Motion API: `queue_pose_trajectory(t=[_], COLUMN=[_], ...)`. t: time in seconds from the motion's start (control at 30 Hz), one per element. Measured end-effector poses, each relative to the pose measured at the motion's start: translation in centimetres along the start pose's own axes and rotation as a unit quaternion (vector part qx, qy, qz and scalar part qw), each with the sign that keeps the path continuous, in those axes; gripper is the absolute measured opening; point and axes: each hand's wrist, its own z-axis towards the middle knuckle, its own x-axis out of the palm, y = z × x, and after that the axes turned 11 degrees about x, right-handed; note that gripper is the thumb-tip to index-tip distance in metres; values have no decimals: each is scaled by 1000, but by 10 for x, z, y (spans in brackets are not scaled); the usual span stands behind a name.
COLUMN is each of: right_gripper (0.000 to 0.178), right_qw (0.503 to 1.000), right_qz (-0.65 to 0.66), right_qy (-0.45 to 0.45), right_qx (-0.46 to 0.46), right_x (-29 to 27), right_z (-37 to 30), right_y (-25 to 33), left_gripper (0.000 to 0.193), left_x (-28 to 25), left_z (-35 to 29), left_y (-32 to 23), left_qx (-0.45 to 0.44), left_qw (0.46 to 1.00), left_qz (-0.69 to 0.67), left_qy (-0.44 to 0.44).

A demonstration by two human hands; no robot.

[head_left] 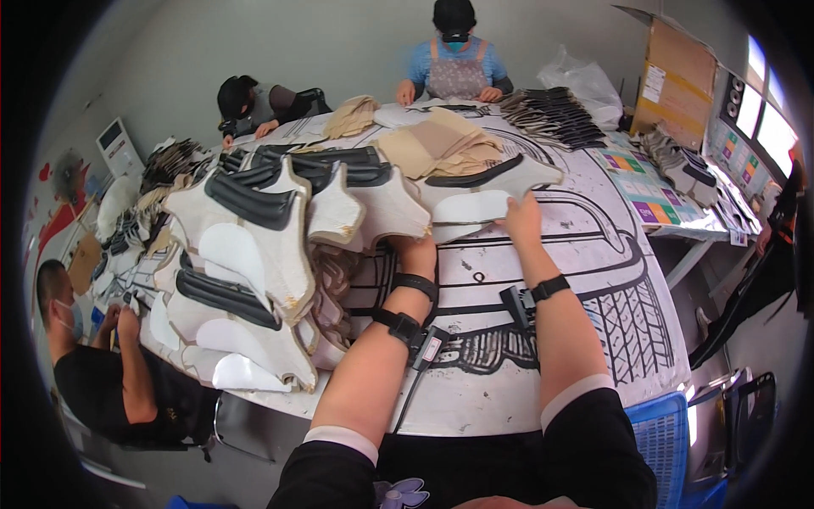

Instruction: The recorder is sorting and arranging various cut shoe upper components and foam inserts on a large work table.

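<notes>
At a crowded tabletop (509, 373), the left hand (415, 250) slips under a stack of cream shoe-upper panels (373, 204), its fingers hidden so its grip cannot be told. The right hand (521, 216) presses its fingers on a white curved piece (471, 208) lying mid-table, its long axis running left to right, the far end tucked under the panels. An open cardboard box (674, 81) stands at the far right, contents unseen; a blue crate (657, 437) is cut off beside the right arm
</notes>
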Motion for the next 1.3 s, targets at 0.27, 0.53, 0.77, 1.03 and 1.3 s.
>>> queue_pose_trajectory(t=[0.27,0.53,0.77,1.03,1.3], right_gripper=[37,84,65,36,32], right_qw=[994,923,880,957,972], right_qz=[71,-318,-342,-168,52], right_qy=[53,-79,-223,-41,228], right_qx=[-66,-204,-244,-234,8], right_x=[14,10,-55,-130,-148], right_z=[5,-7,9,-40,-99], right_y=[-31,-19,10,57,31], left_gripper=[42,31,29,28,18], left_x=[27,19,25,31,42], left_z=[-18,-28,-21,-26,-55], left_y=[-53,-78,-109,-191,-177], left_qx=[106,72,66,180,37], left_qw=[979,856,890,929,873], left_qz=[171,438,356,22,-115], left_qy=[-15,265,278,322,473])
